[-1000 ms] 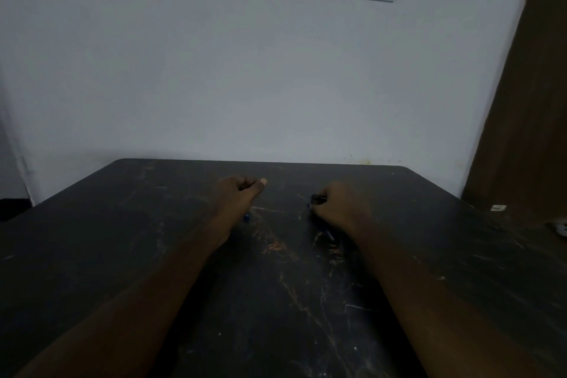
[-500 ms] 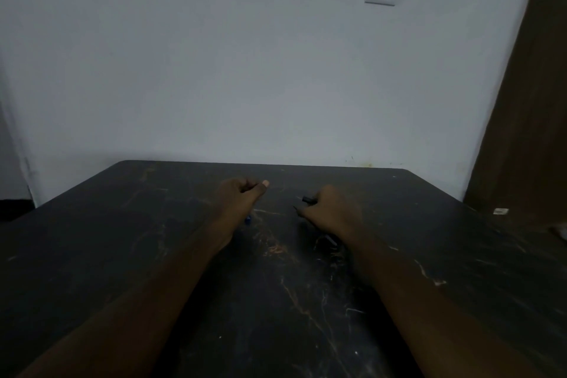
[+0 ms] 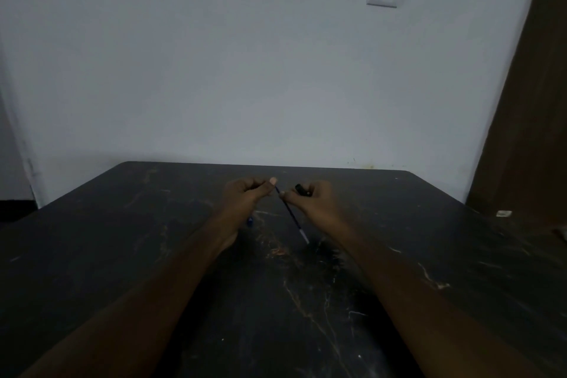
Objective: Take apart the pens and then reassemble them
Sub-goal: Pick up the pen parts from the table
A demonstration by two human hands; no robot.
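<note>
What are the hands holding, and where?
The right hand pinches a thin refill near its upper end and also grips a black pen piece. The left hand grips a blue pen part, mostly hidden.

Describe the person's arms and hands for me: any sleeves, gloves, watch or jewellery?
Both arms are bare. The left forearm and right forearm show no sleeve down to the bottom edge of the view. Neither the left hand nor the right hand wears a glove, and no watch or bracelet shows at either wrist. The light is too dim to rule out a thin ring.
</note>
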